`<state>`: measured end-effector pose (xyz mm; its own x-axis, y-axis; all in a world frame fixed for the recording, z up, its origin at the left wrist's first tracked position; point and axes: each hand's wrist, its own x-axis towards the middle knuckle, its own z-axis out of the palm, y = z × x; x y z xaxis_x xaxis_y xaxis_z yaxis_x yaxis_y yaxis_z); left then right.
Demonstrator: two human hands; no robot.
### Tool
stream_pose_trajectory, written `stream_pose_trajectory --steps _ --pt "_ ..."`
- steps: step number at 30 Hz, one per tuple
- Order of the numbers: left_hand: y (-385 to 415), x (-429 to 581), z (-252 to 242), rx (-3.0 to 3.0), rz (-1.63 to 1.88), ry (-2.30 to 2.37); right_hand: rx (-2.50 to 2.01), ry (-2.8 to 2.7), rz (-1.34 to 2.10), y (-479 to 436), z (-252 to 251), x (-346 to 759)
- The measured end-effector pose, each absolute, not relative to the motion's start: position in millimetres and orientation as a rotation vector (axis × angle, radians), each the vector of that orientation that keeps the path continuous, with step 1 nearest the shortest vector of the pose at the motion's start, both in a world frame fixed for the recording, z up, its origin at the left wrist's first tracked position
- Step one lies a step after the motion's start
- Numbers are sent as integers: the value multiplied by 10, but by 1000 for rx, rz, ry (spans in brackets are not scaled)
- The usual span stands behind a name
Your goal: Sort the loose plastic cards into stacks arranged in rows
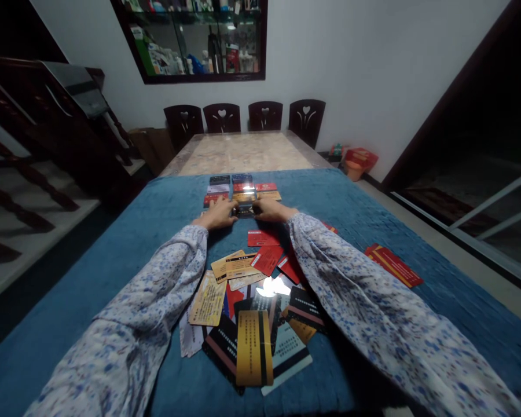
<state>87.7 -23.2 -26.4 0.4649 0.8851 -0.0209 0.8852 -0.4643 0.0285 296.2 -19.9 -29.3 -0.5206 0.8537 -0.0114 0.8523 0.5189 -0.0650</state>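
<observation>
My left hand (219,213) and my right hand (270,209) meet over the blue cloth, each with fingers closed on one side of a dark card (245,213). The left fingers partly cover a red card (210,200). Just beyond the hands, cards lie in short columns: a black card (220,180), a pale card (218,189), a gold card (244,197) and a red card (266,187) among them. Nearer me is a loose heap, with a gold card (248,347) on top and a red card (263,238) at its far end.
A blue cloth (156,231) covers the near part of the long table (247,150). Red cards (393,263) lie apart to the right, partly overlapping. Dark chairs (221,119) stand at the far end. An orange bin (355,168) is on the floor beyond the right edge.
</observation>
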Motion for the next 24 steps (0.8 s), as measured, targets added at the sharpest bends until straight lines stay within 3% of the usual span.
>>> stream_pose_trajectory --steps 24 --pt "-556 876 -244 2786 132 1547 -1558 -2638 -18 -478 -274 3299"
